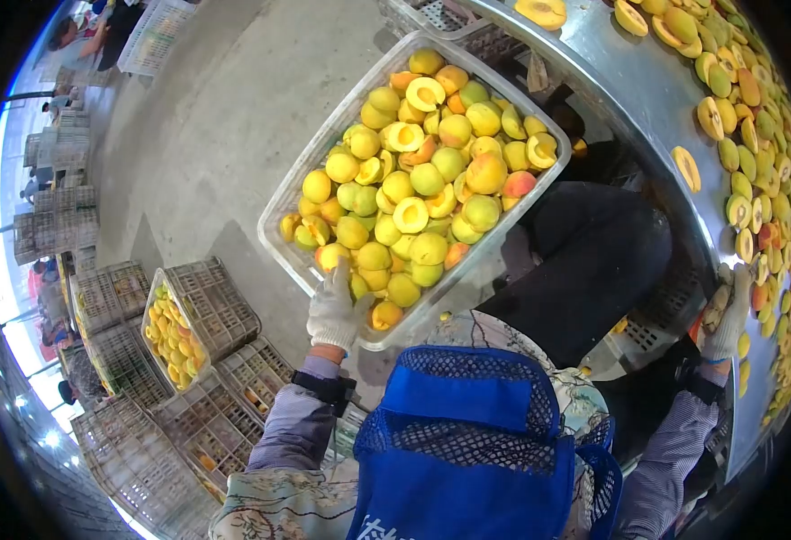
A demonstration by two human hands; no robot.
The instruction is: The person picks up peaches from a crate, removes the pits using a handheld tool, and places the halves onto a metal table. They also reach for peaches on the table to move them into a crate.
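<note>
White-gloved left hand grips crate rim, fingers closed | peach halves inside | right hand on bench, grip unclear.

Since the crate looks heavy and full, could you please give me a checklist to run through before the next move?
1. Left hand on the near rim of the crate: ok.
2. Right hand on the crate: not ok, it rests at the edge of the steel table.
3. Peach halves inside the crate walls: ok.
4. Crate's far end supported on the table: cannot tell.
5. Both hands gloved: ok.
</note>
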